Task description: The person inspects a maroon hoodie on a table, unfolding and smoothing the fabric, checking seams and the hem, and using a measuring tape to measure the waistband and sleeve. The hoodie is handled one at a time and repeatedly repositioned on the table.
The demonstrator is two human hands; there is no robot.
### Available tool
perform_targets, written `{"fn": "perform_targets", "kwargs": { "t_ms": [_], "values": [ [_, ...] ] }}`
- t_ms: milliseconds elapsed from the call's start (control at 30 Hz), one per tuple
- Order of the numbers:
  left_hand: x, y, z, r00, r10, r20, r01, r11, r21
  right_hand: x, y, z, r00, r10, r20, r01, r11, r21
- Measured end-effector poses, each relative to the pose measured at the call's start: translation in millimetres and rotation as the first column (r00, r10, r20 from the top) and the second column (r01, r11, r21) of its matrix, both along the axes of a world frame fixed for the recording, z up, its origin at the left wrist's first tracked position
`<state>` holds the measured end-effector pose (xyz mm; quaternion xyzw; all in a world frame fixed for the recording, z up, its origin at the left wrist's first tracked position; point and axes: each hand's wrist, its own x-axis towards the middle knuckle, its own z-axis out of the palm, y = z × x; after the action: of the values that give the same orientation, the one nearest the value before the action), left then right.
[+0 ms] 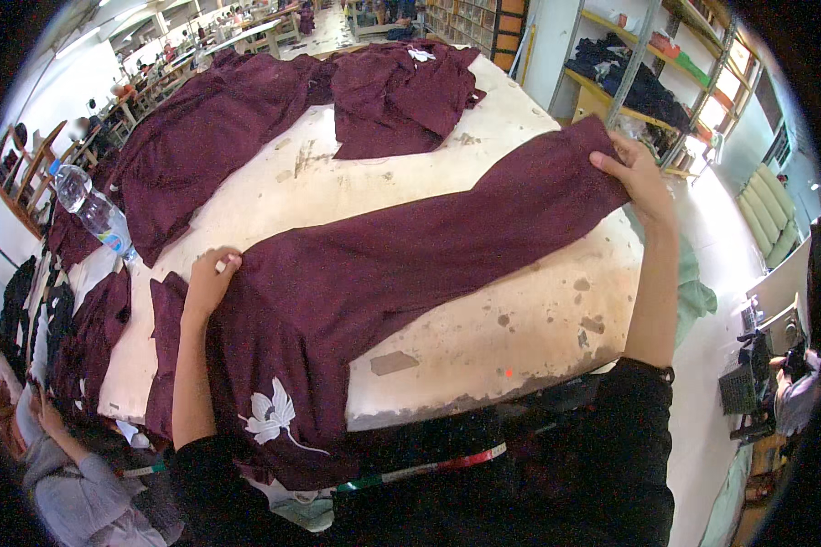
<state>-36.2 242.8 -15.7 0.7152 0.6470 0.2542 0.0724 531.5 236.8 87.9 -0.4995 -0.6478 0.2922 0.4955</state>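
A maroon garment (410,242) lies across the table in front of me, one long sleeve-like part stretched out to the right. My right hand (643,178) grips the far end of that part, thumb on top of the cloth. At the other side my left hand (212,281) is closed in a pinch at the garment's edge. A small pale spot shows at its fingertips, too small to name. The garment's lower part hangs over the near table edge against me and bears a white flower (269,412) with a curved stem.
More maroon garments (401,96) are heaped on the worn, stained table (483,319). A plastic water bottle (96,211) stands tilted at the left. Shelving (629,64) with dark cloth rises at the far right. Another person's arm (59,424) shows at the lower left.
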Motion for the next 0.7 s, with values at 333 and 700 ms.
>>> {"fn": "perform_targets", "kwargs": {
  "t_ms": [333, 700],
  "values": [
    [-22.3, 11.9, -31.7, 0.984, 0.122, 0.128, -0.111, 0.990, -0.086, 53.7, 62.5, -76.9, 0.949, -0.072, -0.308, -0.041, 0.938, -0.344],
    [-24.7, 12.8, -27.0, 0.985, 0.114, 0.130, -0.097, 0.987, -0.129, 44.5, 73.3, -109.8, 0.937, -0.184, 0.297, 0.277, 0.909, -0.312]
  ]
}}
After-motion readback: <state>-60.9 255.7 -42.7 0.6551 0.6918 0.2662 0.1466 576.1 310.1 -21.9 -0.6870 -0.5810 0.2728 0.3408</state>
